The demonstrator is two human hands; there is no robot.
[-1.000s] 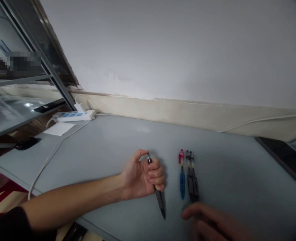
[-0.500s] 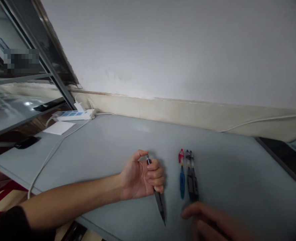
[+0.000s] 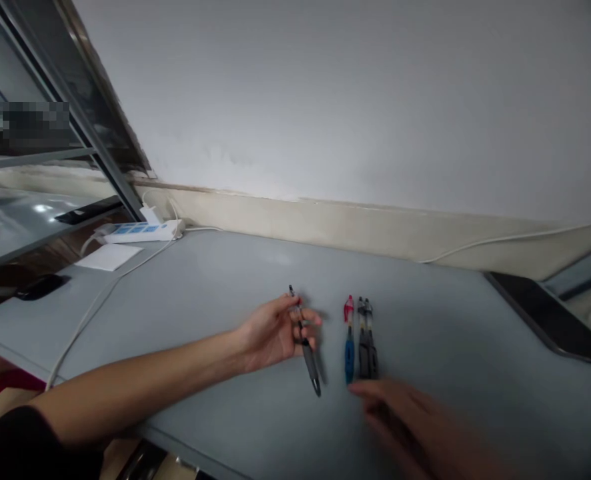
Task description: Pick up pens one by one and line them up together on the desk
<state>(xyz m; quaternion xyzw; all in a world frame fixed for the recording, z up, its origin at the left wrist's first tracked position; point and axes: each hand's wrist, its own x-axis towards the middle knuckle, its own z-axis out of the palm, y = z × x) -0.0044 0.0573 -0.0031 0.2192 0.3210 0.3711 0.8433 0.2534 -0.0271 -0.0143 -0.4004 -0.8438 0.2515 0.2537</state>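
Observation:
My left hand (image 3: 275, 330) holds a dark pen (image 3: 306, 347) in its fingers, low over the grey table (image 3: 215, 287), with the pen's tip pointing toward me. To its right lie three pens side by side: a red-and-blue pen (image 3: 349, 339) and two dark pens (image 3: 366, 339). My right hand (image 3: 415, 430) is blurred at the near edge. It rests just in front of the three pens, and its fingers are spread with nothing in them.
A white power strip (image 3: 138, 231) with a cable sits at the table's back left beside a white paper (image 3: 108, 257). A dark flat device (image 3: 545, 313) lies at the right. A white cable (image 3: 515, 238) runs along the wall.
My left hand has loosened from a fist and shifted the pen up and away, holding it now in its fingertips. The view has shifted slightly.

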